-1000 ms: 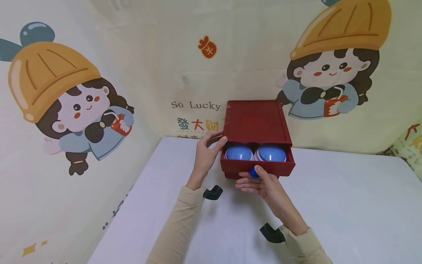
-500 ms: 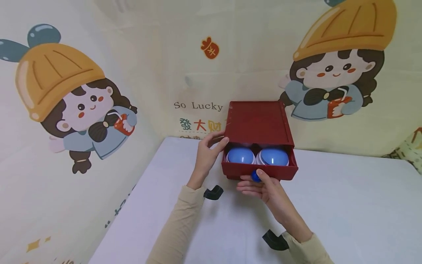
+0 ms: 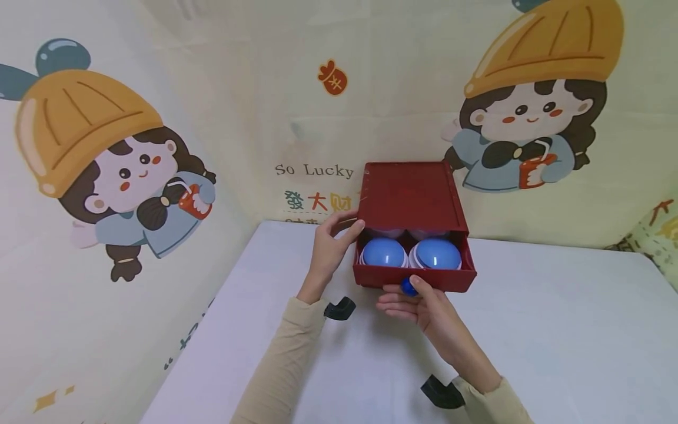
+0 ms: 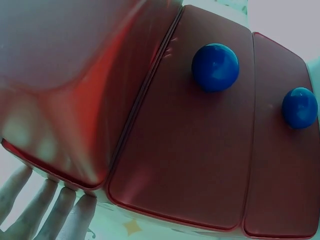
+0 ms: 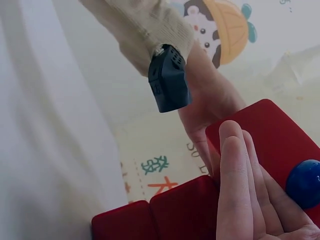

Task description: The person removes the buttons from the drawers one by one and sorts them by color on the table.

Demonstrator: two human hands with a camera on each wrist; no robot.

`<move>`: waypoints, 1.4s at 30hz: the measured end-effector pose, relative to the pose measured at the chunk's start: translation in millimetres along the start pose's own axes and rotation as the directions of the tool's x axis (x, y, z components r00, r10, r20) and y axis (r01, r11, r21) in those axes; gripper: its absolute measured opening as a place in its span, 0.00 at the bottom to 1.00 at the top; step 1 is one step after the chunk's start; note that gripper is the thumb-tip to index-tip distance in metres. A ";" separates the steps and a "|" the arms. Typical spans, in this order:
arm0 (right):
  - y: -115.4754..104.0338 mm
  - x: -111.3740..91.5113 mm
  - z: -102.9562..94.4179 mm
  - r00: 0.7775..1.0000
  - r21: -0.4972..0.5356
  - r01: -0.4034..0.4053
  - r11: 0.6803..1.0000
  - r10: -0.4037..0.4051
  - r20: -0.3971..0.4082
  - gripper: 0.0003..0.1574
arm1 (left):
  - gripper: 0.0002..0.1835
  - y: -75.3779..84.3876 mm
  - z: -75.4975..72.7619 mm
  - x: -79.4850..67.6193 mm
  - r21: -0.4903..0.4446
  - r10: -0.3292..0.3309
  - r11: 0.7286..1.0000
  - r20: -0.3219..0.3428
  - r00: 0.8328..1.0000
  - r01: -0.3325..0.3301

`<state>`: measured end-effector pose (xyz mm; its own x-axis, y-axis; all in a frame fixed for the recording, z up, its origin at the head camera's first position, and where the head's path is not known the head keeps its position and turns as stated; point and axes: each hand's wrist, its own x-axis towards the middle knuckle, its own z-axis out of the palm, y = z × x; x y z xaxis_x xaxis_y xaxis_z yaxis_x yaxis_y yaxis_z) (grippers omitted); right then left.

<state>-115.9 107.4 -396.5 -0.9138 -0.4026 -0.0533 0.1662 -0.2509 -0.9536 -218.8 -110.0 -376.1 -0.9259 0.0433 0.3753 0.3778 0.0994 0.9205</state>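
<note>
A dark red drawer cabinet (image 3: pixel 410 197) stands against the back wall. Its top drawer (image 3: pixel 439 281) is pulled out, showing two round blue-lidded jars (image 3: pixel 385 253) side by side; paler rounded shapes show behind them under the cabinet's top. My right hand (image 3: pixel 436 318) pinches the drawer's blue knob (image 3: pixel 408 287) between thumb and forefinger, the other fingers extended. My left hand (image 3: pixel 331 253) rests on the cabinet's left side, thumb at the front edge, its straight fingers (image 4: pixel 55 210) touching the side. Two lower drawers (image 4: pixel 175 145) are closed, each with a blue knob (image 4: pixel 216 67).
The cabinet stands at the back of a white table (image 3: pixel 556 330), near a cream printed wall cloth (image 3: pixel 402 88). Each wrist carries a black camera mount (image 3: pixel 340 308). A patterned cloth (image 3: pixel 662 235) hangs at the far right.
The top drawer has slid farther out toward me with my right hand on its knob. More of the jars shows, and pale shapes have appeared behind them. My left hand stays on the cabinet.
</note>
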 end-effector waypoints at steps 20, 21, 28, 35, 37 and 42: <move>0.0 -12.9 6.4 0.999 -0.078 -0.021 0.997 0.024 0.033 0.41 | 0.20 31.1 -5.5 -9.5 0.034 -0.024 0.999 0.026 0.999 0.023; 0.2 -13.0 6.0 0.999 -0.080 -0.012 0.997 0.016 0.042 0.41 | 0.20 31.2 -5.4 -9.3 0.031 -0.024 0.999 0.028 0.999 0.023; 0.6 -16.9 2.5 0.997 -0.101 0.019 0.995 -0.011 0.074 0.40 | 0.21 30.7 -3.4 -8.3 0.010 -0.016 1.000 0.052 0.999 0.016; 0.9 -20.6 3.0 0.996 -0.088 0.010 0.996 -0.002 0.092 0.39 | 0.21 30.6 -4.2 -9.5 0.009 -0.023 1.000 0.050 0.998 0.023; 0.8 -21.6 3.0 0.996 -0.086 0.007 0.996 0.002 0.094 0.39 | 0.21 29.5 -4.1 -9.1 0.001 -0.018 1.000 0.052 0.999 0.018; 1.4 -22.9 2.0 0.995 -0.084 0.011 0.996 -0.002 0.101 0.38 | 0.21 28.8 -2.7 -8.0 -0.004 -0.017 1.000 0.051 0.999 0.017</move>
<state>-94.0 114.5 -396.0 -0.8720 -0.4891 -0.0210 0.1246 -0.1802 -0.9757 -200.5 -110.1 -352.3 -0.9307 0.0922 0.3541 0.3622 0.0957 0.9272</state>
